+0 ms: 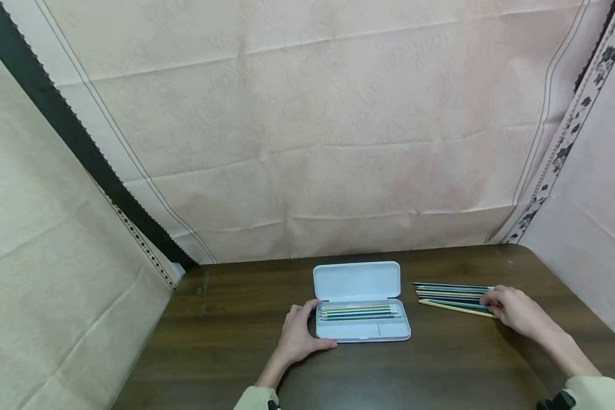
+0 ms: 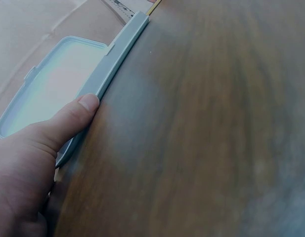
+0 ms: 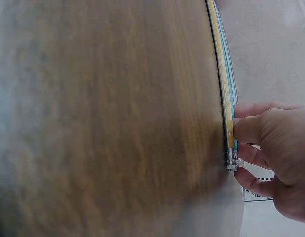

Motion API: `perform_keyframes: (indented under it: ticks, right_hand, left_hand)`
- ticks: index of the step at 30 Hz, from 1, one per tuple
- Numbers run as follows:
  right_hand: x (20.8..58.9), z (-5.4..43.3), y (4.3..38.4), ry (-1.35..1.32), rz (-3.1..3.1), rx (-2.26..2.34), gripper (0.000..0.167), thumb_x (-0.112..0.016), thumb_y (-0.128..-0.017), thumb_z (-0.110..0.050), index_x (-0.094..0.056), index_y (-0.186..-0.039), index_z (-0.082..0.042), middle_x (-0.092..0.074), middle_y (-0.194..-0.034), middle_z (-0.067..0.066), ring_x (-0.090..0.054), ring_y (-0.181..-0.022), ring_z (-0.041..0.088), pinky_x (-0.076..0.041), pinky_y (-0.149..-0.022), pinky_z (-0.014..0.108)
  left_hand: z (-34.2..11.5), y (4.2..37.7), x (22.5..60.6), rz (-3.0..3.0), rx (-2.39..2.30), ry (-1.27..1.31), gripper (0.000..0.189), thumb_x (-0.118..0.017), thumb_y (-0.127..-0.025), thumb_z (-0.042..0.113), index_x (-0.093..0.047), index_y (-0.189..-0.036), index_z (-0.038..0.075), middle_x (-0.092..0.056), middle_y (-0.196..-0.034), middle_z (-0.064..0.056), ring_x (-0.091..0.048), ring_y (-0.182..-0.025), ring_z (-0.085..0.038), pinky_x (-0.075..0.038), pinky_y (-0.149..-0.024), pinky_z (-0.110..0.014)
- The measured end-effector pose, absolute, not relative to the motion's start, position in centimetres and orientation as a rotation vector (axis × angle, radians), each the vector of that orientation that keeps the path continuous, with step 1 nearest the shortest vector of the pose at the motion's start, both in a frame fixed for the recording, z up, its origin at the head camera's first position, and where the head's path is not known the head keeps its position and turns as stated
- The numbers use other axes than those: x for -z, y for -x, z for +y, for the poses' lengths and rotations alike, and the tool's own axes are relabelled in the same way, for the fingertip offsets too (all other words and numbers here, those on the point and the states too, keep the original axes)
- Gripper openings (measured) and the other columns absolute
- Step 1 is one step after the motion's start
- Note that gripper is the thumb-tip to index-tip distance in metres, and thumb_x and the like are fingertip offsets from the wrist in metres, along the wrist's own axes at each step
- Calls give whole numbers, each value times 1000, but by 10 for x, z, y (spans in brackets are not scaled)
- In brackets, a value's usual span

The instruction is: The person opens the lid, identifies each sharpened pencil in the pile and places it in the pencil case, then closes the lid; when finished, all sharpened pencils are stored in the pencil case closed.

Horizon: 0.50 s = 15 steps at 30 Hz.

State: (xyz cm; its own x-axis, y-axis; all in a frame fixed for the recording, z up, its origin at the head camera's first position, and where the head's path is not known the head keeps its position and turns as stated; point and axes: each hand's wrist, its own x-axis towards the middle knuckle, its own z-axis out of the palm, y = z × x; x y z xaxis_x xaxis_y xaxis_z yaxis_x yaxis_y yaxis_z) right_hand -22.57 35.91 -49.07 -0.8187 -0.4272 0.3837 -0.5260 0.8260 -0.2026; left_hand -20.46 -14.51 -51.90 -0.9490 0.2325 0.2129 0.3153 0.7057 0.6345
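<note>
A pale blue pencil case (image 1: 359,337) lies with its lid (image 1: 356,281) raised at the back. Several pencils (image 1: 359,312) lie side by side in its long rear compartment. My left hand (image 1: 298,335) grips the case's left end, thumb (image 2: 75,116) along the front edge and fingers toward the back. To the right of the case, a row of loose green, dark and yellow pencils (image 1: 448,296) lies on the table. My right hand (image 1: 515,310) pinches at their right ends; the right wrist view shows fingertips (image 3: 247,129) against a yellow pencil (image 3: 222,59) near its metal band.
A dark brown wooden table (image 1: 236,319) carries everything. Cream patterned cloth (image 1: 307,142) hangs behind it and on both sides. The case's front part has shallow compartments with a small divider.
</note>
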Motion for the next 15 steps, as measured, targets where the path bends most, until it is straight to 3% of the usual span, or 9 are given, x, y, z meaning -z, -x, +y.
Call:
perform_keyframes:
  ticks: [15]
  right_hand:
    - [493,360,226,-730,-2638,-418,33,-79,-71,13,-68,-82,-16,-53,-77,-13,-48,-67,3,-45,-56,34]
  left_hand:
    - [-145,205,519,-2799,1083,451,100,-90,-62,60,-52,-143,15,-55,-123,-3,-44,-102,-21,-39,-84,-42]
